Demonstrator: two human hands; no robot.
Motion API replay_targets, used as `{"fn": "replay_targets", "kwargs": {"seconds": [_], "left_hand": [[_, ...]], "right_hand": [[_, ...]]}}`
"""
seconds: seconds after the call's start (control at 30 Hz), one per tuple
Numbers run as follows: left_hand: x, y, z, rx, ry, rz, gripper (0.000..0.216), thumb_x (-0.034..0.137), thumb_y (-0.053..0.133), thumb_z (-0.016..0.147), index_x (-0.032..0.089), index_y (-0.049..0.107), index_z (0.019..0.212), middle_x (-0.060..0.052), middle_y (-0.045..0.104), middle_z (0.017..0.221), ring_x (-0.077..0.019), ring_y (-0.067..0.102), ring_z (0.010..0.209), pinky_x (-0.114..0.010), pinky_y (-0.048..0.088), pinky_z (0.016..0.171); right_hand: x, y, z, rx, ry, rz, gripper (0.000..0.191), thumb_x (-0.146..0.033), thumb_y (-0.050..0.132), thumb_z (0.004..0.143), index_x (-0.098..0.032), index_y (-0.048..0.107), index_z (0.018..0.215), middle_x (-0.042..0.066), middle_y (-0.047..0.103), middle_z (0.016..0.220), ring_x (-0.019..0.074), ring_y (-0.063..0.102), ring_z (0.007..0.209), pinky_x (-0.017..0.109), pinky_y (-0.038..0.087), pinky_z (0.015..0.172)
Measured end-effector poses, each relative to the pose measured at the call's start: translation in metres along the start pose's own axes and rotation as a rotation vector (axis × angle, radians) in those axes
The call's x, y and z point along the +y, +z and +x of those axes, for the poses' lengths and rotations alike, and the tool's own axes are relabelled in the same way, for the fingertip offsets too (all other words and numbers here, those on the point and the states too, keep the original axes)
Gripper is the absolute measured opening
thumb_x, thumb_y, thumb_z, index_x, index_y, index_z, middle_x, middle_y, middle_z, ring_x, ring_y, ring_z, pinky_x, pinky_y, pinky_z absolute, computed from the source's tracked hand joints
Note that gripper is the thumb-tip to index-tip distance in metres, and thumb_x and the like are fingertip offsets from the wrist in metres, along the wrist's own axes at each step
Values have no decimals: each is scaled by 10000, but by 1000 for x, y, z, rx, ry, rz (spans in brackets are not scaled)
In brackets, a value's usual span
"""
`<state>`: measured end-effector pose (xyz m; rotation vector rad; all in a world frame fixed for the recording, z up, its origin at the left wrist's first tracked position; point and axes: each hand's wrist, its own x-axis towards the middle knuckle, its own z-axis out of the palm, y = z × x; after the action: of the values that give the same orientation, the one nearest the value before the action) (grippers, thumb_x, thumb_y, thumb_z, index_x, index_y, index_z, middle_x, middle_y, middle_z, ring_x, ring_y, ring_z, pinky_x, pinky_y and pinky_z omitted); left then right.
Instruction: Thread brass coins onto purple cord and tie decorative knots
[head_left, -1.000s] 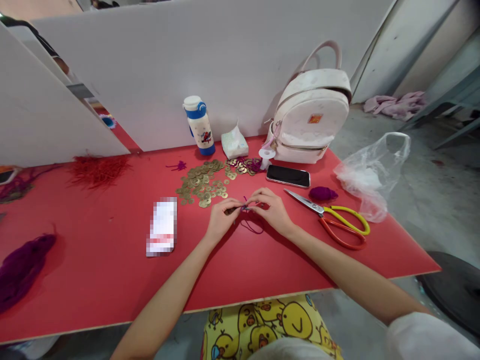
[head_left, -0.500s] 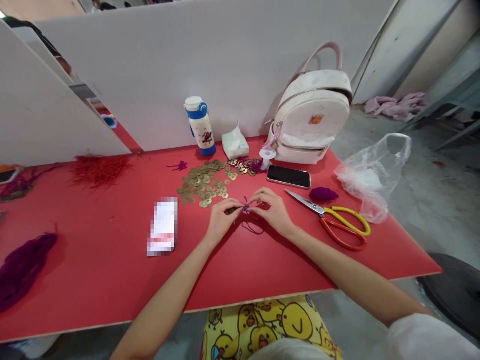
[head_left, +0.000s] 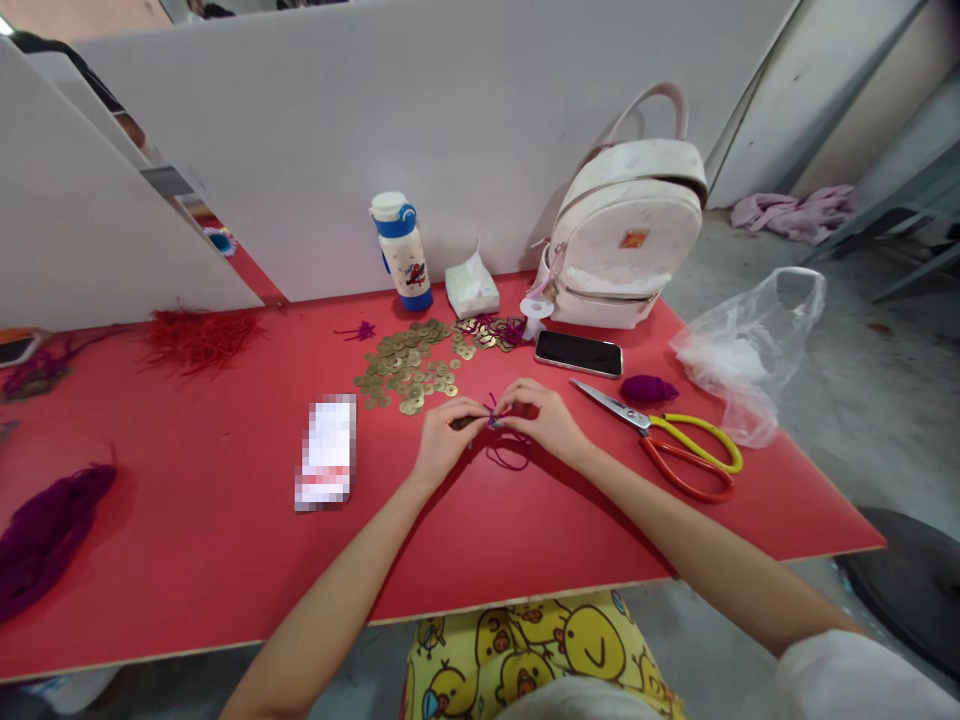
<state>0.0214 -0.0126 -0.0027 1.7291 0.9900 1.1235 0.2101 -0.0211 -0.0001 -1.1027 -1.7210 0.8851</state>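
Both hands meet over the red table [head_left: 525, 520]: left hand [head_left: 442, 440] and right hand [head_left: 544, 420] pinch the purple cord [head_left: 504, 455] (apparently mid-knot, beside the brass coins [head_left: 409, 365]); tightening needs a steady, even pull.

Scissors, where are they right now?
In the head view the scissors lie flat on the red table, to the right of the right hand, just in front of the phone and the small purple thread ball.

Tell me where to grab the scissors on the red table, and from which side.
Take the scissors by the yellow and red loop handles, coming from the table's right edge. They lie flat with the blades pointing left toward the right hand, and the handle end is clear.
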Motion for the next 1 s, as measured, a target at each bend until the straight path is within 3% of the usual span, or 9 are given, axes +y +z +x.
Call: {"fn": "replay_targets", "kwargs": {"seconds": [0.13, 0.37, 0.57, 0.83, 1.0], "left_hand": [[2, -1, 1, -45, 2, -22, 71, 191, 694, 772, 188, 762, 750, -54, 717, 762, -162, 658, 711, -264, 500, 669], [4, -1, 2, -64, -25, -54, 75, 223, 706, 770, 186, 770, 781, -58, 714, 770, -156, 649, 689, -248, 490, 615], [3, 0, 1, -33, -75, -61, 77, 230, 709, 750, 183, 767, 769, -62, 728, 780, -161, 651, 696, -257, 502, 638], [-1, 0, 3, 3, -111, -31, 101, 263, 710, 736, 178, 762, 748, -63, 734, 747, -161, 641, 658, -248, 478, 588], [-1, 0, 3, -4, -106, -23, 95, 252, 712, 736, 175, 763, 755, -62, 735, 753, -169, 654, 686, -257, 495, 629]], "right_hand": [[1, -5, 4, -88, 69, 92, 110, -273, 760, 731, -194, 688, 708, 15, 600, 784, 144, 552, 694, 296, 462, 679], [5, -6, 3, -111, 237, 331, 187, -332, 745, 713, -180, 639, 741, 1, 617, 763, 126, 590, 645, 255, 479, 600], [0, -4, 0, -137, 307, 341, 239, -382, 692, 770, -193, 569, 848, -16, 607, 717, 101, 541, 535, 208, 428, 450], [7, -3, 5, -81, 109, 369, 228, -353, 672, 785, -206, 530, 886, 6, 593, 828, 133, 591, 768, 274, 499, 725], [13, -2, 4, -95, 83, 342, 202, -296, 627, 801, -207, 536, 959, 22, 590, 894, 142, 584, 815, 285, 495, 749]]}}
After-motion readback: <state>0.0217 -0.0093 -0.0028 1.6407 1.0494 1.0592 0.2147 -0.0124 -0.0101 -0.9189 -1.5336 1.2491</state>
